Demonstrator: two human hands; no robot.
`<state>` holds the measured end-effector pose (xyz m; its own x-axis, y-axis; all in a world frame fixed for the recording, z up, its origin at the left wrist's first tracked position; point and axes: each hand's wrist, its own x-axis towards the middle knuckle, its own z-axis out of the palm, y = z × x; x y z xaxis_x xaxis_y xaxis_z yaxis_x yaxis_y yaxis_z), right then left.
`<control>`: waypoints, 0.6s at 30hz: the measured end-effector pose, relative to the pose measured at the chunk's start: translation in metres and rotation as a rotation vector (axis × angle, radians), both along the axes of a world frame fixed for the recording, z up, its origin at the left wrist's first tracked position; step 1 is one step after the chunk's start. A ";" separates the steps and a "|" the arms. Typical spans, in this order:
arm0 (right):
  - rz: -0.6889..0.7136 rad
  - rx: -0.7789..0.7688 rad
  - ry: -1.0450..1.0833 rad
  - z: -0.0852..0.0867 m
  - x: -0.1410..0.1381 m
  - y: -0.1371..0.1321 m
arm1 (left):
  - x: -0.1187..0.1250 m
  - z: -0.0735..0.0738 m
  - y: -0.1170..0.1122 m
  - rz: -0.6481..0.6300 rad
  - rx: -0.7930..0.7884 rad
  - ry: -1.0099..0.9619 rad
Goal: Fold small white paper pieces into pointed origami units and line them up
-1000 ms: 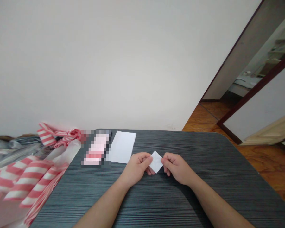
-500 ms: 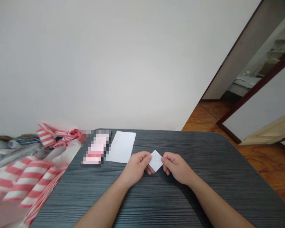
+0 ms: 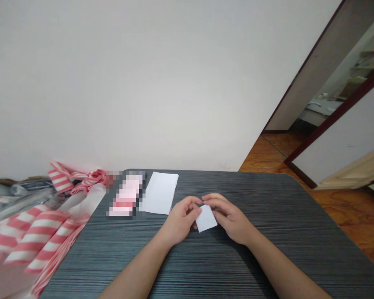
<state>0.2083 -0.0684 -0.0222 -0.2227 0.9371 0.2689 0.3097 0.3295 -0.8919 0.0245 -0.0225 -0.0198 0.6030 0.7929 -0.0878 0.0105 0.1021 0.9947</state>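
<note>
A small folded white paper (image 3: pixel 207 219) is held between my two hands, just above the dark table (image 3: pixel 187 265). My left hand (image 3: pixel 183 220) pinches its left side, thumb on top and fingers underneath. On the other side, my right hand (image 3: pixel 230 216) curls round the far and right edges, with its fingertips at the paper's top and its thumb by the right edge. The tips of some fingers are hidden behind the paper.
White paper sheets (image 3: pixel 161 193) lie at the table's far left, beside a blurred-out pinkish flat object (image 3: pixel 126 195). Red-and-white striped cloth (image 3: pixel 46 232) is heaped left of the table. A white wall (image 3: pixel 149 83) rises behind it.
The folded paper has turned from a diamond to a tilted square and come slightly nearer. My right fingers have shifted from its right corner to its far edge.
</note>
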 end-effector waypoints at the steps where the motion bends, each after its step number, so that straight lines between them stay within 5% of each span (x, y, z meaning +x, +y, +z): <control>1: 0.016 0.010 -0.008 0.001 0.000 0.000 | 0.000 0.001 -0.001 -0.003 0.005 0.002; 10: -0.074 -0.060 -0.016 0.004 -0.001 0.000 | -0.001 0.007 -0.001 -0.051 0.118 0.075; 18: -0.088 -0.079 -0.105 -0.003 -0.001 0.002 | -0.001 0.005 -0.002 -0.090 0.031 0.077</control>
